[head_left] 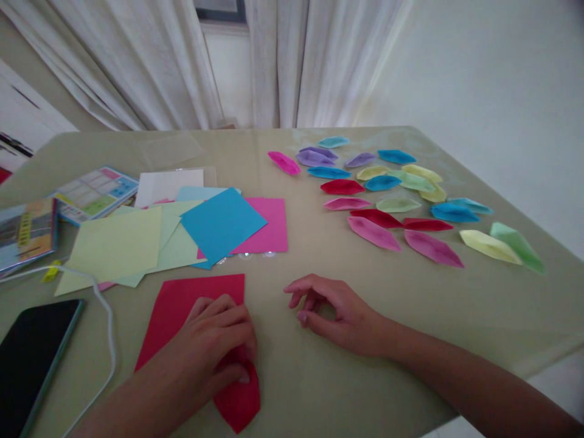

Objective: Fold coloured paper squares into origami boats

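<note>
My left hand (pixel 219 337) is closed over a folded piece of red paper (pixel 239 404). Its thumb lies on the paper, and a pointed end sticks out below the hand. Partly under the same hand and wrist lies a flat red sheet (pixel 182 304). To the right, my right hand (pixel 340 313) rests on the table with its fingers loosely bent and apart from the thumb, holding nothing. Beyond it are several folded paper boats in many colours, among them a pink paper boat (pixel 374 233) and a red paper boat (pixel 427 225).
Loose sheets lie at the left: a blue sheet (pixel 223 225), a pink sheet (pixel 269 225) and a pale yellow sheet (pixel 114 243). A phone (pixel 34 359), a white cable (pixel 111 328) and booklets (pixel 98 193) are farther left. Curtains (pixel 292 61) hang behind the table (pixel 401 389).
</note>
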### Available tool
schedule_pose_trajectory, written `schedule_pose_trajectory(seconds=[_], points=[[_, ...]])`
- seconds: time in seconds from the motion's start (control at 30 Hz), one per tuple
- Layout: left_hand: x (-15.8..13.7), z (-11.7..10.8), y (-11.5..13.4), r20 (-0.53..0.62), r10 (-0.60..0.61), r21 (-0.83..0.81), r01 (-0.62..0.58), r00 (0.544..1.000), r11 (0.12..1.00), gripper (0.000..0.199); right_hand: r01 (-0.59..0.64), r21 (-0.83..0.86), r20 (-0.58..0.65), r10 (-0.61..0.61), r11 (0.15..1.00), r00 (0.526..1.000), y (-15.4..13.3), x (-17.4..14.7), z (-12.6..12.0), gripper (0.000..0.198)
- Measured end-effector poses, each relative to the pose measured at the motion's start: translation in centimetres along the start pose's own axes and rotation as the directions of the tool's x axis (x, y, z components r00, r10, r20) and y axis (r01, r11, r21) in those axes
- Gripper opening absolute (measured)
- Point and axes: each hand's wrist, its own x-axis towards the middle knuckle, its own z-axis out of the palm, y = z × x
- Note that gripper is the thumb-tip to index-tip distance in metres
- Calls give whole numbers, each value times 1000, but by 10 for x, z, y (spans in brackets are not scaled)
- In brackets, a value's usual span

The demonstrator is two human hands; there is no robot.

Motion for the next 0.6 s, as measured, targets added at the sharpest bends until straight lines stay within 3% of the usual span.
schedule_pose_trajectory(seconds=[0.2, 0.3, 0.43, 0.53, 0.6], points=[[2, -3, 4, -155, 161, -53, -171, 975, 984, 16, 61, -16, 11, -61, 998, 998, -4, -1, -1, 35], [1, -4, 6, -273, 194, -87, -225, 942, 970, 15, 128, 2, 93, -128, 992, 987, -8, -1, -3, 35], [0, -3, 9, -425, 221, -102, -289, 878, 952, 21, 274, -8, 240, -264, 962, 934, -10, -3, -4, 43], [1, -2, 14, -531, 215, -93, -309, 819, 946, 18, 313, -6, 266, -300, 950, 916, -9, -4, -6, 51], [3, -1, 19, -613, 197, -72, -302, 765, 951, 16, 326, -30, 263, -307, 945, 914, -8, -4, -7, 45]])
